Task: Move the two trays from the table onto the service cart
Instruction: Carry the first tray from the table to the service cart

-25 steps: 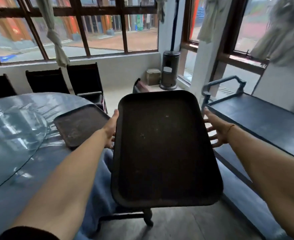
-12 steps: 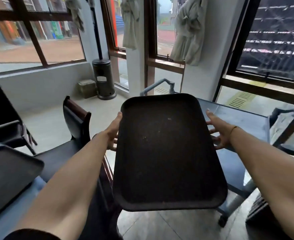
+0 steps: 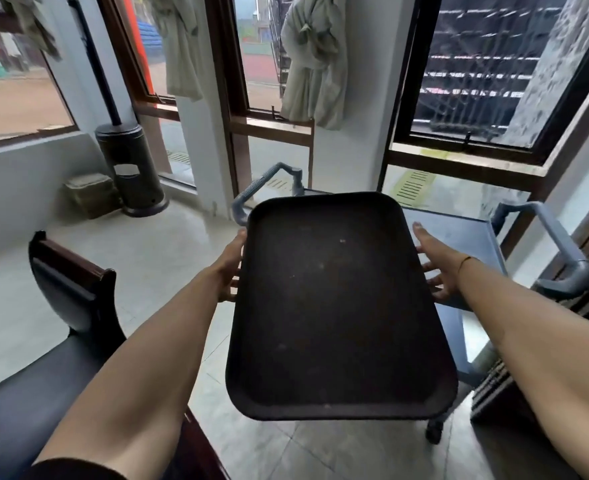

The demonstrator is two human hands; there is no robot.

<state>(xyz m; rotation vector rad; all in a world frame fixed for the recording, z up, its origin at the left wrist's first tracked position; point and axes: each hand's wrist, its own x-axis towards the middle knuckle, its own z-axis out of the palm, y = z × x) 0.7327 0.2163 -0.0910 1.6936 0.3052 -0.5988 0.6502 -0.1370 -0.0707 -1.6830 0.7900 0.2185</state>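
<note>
I hold a dark brown rectangular tray [image 3: 334,306] level in the air in front of me. My left hand [image 3: 230,263] grips its left long edge and my right hand [image 3: 437,263] grips its right long edge, fingers under the rim. The grey-blue service cart [image 3: 459,233] stands just beyond and beneath the tray's far end, its top shelf mostly hidden by the tray. One cart handle [image 3: 262,183] shows at the far left and the other handle [image 3: 560,251] at the right. The second tray and the table are out of view.
A dark wooden chair [image 3: 68,282] with a padded seat stands at my left, close to my left arm. A patio heater [image 3: 130,168] and a small box [image 3: 90,194] stand by the windows. Tied curtains hang above. A tiled floor spreads between the chair and cart.
My view has swung right, away from the table and the second tray. The cart is now straight ahead, and the tray I carry has come over its near side.
</note>
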